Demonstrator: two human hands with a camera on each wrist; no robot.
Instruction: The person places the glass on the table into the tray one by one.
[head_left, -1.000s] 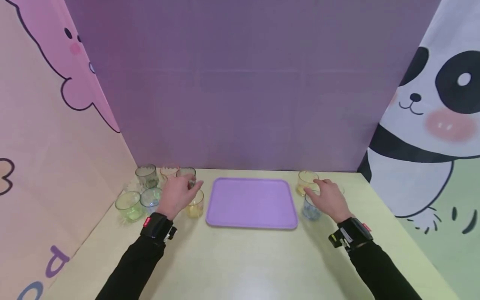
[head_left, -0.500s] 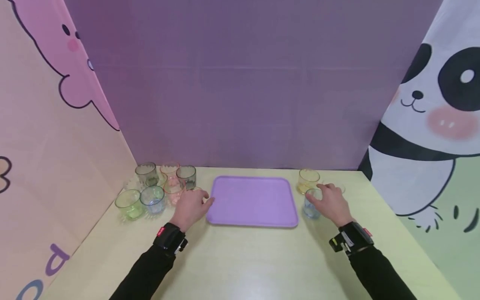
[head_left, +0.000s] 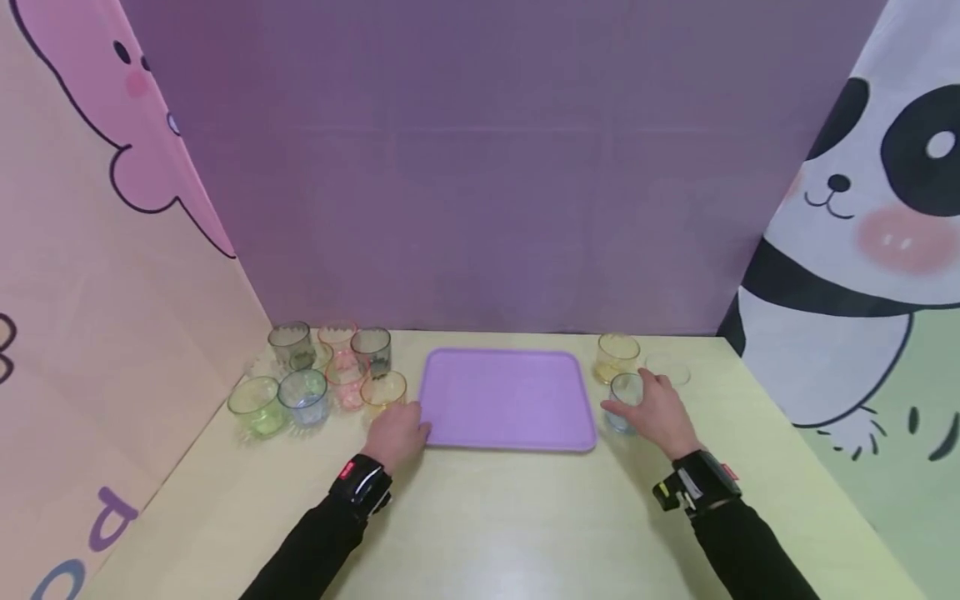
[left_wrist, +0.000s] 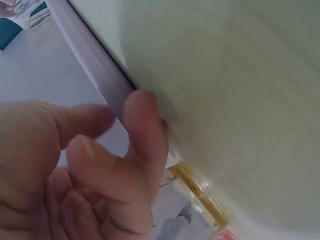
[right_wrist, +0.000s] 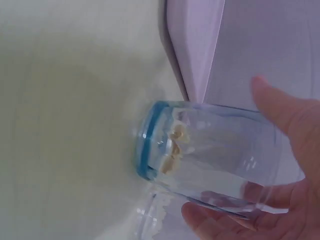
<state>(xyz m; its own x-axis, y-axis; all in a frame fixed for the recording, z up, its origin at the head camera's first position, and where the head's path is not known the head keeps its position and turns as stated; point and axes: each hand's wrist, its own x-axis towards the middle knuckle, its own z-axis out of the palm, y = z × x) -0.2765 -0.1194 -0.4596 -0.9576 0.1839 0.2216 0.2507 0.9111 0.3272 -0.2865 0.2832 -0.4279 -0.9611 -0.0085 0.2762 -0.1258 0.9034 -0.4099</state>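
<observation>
The lilac tray (head_left: 504, 400) lies flat on the table. My left hand (head_left: 399, 433) is at its left edge, thumb over the rim and curled index finger against the outer side in the left wrist view, pinching it. A yellow-tinted glass (head_left: 383, 388) stands just behind that hand. At the tray's right side my right hand (head_left: 660, 417) is around a clear blue-based glass (right_wrist: 205, 155), which stands upright on the table. In the right wrist view the thumb (right_wrist: 272, 102) is spread off the glass wall, with the other fingers (right_wrist: 210, 220) along the opposite side.
Several tinted glasses, among them a green glass (head_left: 256, 408), a blue glass (head_left: 303, 398) and a grey glass (head_left: 372, 350), crowd the table's left rear. A yellow glass (head_left: 617, 358) and a clear glass (head_left: 669, 369) stand at the right rear. A purple backdrop (head_left: 480, 167) rises behind.
My left hand has moved from above the yellow-tinted glass, rightward and down to the tray's left edge. My right thumb has spread away from the blue-based glass, which stays in place.
</observation>
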